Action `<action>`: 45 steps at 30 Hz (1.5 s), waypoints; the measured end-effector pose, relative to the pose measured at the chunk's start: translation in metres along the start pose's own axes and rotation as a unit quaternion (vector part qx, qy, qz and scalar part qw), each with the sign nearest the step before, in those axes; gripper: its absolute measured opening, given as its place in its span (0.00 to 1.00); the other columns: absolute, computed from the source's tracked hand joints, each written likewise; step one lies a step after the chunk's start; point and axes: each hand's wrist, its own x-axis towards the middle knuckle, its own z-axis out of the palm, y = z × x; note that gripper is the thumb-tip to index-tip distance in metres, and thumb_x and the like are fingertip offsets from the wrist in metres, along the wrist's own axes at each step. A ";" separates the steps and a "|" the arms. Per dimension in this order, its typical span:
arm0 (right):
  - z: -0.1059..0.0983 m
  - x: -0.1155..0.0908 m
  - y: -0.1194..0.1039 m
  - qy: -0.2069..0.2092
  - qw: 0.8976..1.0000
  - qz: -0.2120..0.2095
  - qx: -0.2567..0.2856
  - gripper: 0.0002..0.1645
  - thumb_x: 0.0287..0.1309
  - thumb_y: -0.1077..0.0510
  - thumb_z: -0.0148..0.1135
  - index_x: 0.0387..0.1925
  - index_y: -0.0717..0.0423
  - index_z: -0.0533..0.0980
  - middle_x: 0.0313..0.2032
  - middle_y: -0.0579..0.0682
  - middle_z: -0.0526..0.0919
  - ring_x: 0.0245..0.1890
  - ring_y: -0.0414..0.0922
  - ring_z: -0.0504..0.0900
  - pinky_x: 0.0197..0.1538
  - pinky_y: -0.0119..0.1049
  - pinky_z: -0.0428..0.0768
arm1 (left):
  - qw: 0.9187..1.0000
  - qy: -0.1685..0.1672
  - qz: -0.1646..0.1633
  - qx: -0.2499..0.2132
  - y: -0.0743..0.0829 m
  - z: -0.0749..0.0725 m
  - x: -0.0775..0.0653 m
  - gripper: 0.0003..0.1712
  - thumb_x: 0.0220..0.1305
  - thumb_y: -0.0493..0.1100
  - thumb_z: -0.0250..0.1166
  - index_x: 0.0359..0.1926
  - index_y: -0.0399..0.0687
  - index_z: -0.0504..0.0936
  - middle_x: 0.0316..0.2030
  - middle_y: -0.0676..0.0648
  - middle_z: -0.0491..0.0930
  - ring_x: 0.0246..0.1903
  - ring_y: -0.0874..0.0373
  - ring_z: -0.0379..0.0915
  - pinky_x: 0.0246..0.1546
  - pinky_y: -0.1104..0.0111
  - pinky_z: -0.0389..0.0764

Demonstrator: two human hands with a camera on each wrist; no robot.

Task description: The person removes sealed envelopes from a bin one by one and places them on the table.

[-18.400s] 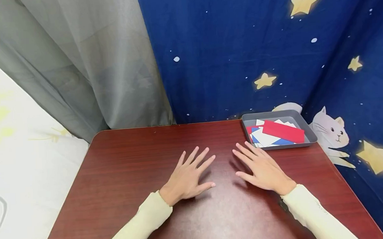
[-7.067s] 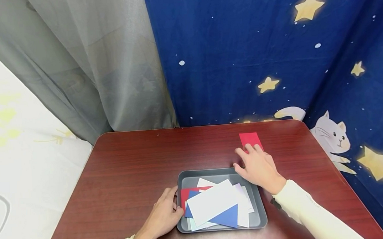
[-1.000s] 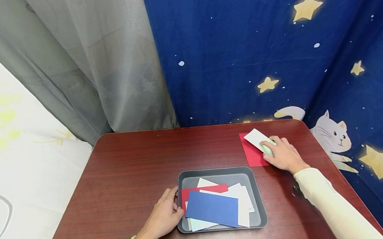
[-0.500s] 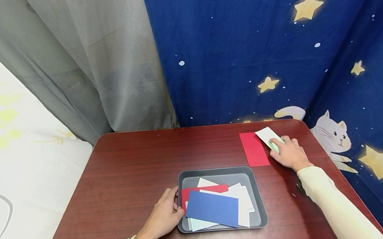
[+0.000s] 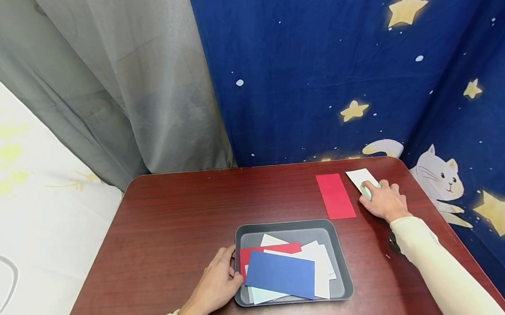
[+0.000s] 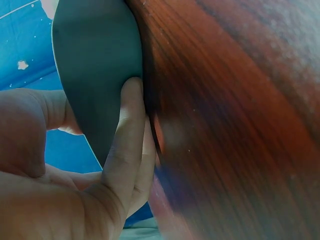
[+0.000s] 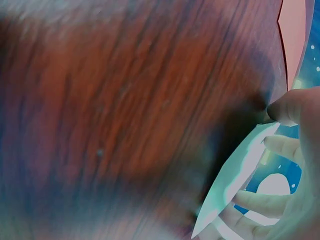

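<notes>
In the head view my left hand [image 5: 215, 283] grips the left rim of a grey tray [image 5: 344, 285]. The left wrist view shows fingers against the outside of the tray wall [image 6: 95, 60] and the thumb on its other side. A blue paper card [image 5: 280, 273] lies on top of the red and white cards inside. At the far right of the table my right hand [image 5: 384, 199] holds a white and pale green paper card [image 5: 359, 177] low over the wood, thumb and fingers at its edges. A red card [image 5: 335, 196] lies flat just left of it.
A dark red wooden table [image 5: 175, 226] carries everything. Its right edge passes close to my right hand. Behind stand a grey curtain [image 5: 148, 87] and a blue starry curtain [image 5: 295, 80].
The right hand has moved the white and pale green card rightward off the red card, to just beside it. My left hand and the tray have stayed in place.
</notes>
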 end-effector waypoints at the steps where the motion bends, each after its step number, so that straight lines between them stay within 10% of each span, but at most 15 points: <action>1: 0.000 0.000 -0.001 -0.002 1.000 0.005 -0.002 0.32 0.65 0.40 0.51 0.66 0.49 0.63 0.55 0.75 0.58 0.51 0.73 0.59 0.43 0.73 0.68 | 1.000 0.000 0.000 0.000 0.000 0.000 0.000 0.38 0.51 0.37 0.64 0.66 0.35 0.69 0.38 0.54 0.70 0.28 0.71 0.68 0.34 0.71 0.72; 45: -0.006 -0.009 -0.032 0.040 0.999 0.005 -0.017 0.37 0.62 0.38 0.53 0.66 0.54 0.65 0.53 0.73 0.62 0.50 0.69 0.61 0.39 0.67 0.73 | 1.000 0.004 0.001 0.003 -0.001 0.002 0.000 0.37 0.51 0.38 0.64 0.65 0.37 0.70 0.41 0.54 0.71 0.28 0.72 0.69 0.33 0.71 0.73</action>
